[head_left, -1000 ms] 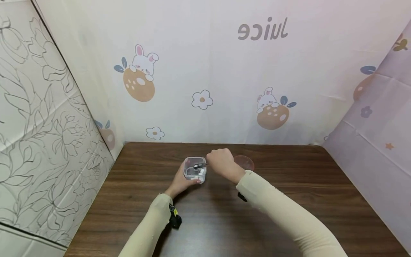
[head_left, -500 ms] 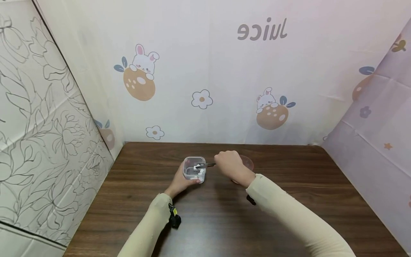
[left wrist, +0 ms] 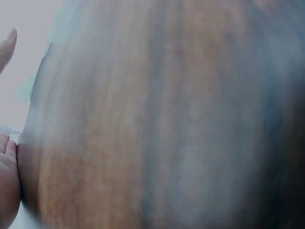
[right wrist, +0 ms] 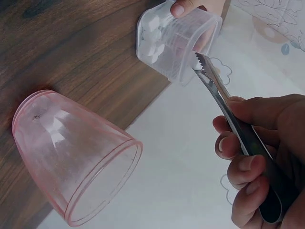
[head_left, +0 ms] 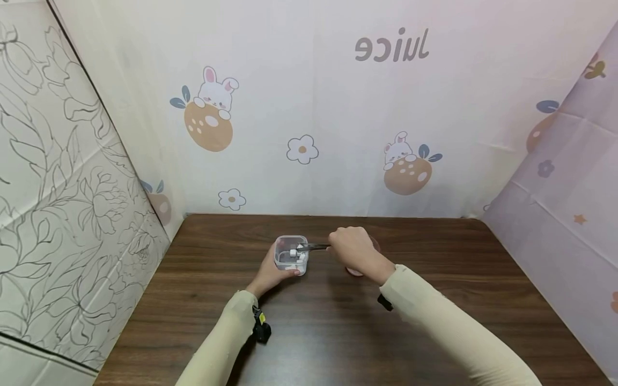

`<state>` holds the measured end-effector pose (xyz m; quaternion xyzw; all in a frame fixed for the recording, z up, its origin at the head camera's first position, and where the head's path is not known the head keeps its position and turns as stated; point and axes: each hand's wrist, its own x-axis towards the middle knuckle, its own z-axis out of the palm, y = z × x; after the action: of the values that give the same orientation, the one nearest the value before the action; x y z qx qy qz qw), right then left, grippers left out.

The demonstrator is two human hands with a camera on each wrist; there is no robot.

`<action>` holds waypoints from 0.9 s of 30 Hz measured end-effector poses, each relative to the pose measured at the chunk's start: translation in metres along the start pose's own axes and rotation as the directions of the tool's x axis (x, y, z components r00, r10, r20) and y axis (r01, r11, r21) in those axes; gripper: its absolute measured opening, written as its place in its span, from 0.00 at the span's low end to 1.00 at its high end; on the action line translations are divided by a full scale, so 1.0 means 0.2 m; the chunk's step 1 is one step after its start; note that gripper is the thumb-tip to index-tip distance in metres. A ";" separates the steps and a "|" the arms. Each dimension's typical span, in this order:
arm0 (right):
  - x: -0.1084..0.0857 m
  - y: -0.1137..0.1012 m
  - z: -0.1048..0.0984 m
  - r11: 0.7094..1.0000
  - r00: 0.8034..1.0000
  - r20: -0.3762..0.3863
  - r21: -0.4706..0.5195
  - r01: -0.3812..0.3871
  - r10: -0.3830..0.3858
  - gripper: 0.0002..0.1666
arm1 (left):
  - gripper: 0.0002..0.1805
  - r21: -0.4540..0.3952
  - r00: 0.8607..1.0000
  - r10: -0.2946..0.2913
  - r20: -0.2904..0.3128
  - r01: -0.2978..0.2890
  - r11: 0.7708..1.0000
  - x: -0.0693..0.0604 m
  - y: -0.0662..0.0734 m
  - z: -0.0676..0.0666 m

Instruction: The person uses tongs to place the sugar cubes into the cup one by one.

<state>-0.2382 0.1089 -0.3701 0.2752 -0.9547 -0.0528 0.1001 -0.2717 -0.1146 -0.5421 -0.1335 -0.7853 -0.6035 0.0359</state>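
My left hand (head_left: pixel 267 274) grips a clear square plastic container (head_left: pixel 292 238) from its left side, thumb along the front. Several white cubes (right wrist: pixel 151 36) lie in the bottom. My right hand (head_left: pixel 354 249) holds metal tongs (right wrist: pixel 268 183), thumb on one side and curled fingers on the other. The tongs' toothed tips are at the container's mouth, with a white piece (right wrist: pixel 197 63) between them. A clear pink cup (right wrist: pixel 71 143) stands upright beside the container; in the head view my right hand partly hides it. The left wrist view shows only parts of the left hand (left wrist: pixel 7 183).
Both hands work near the back of a dark brown wooden table (head_left: pixel 309 348). A white printed curtain (head_left: pixel 309 107) hangs just behind the table's far edge, with patterned panels at the left and right.
My right hand has moved right with the tongs, and their tips have shifted right within the container's opening. My left hand and the container stay about where they were.
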 end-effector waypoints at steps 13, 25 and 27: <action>-0.05 0.07 -0.06 0.995 0.999 -0.022 0.091 -0.046 0.048 0.11 | 0.59 0.038 1.000 -0.028 -0.006 0.028 0.999 -0.01 0.01 0.00; -0.14 0.16 -0.10 0.992 0.997 -0.018 0.097 -0.077 0.079 0.08 | 0.59 0.006 1.000 -0.022 -0.008 0.023 1.000 -0.01 0.00 0.00; -0.16 0.17 -0.11 0.992 0.996 -0.025 0.094 -0.083 0.086 0.06 | 0.58 0.001 1.000 -0.018 -0.008 0.018 1.000 -0.01 0.01 0.00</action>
<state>-0.2242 0.1540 -0.3477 0.2398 -0.9654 -0.0001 0.1029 -0.2694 -0.1148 -0.5413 -0.1241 -0.7865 -0.6040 0.0336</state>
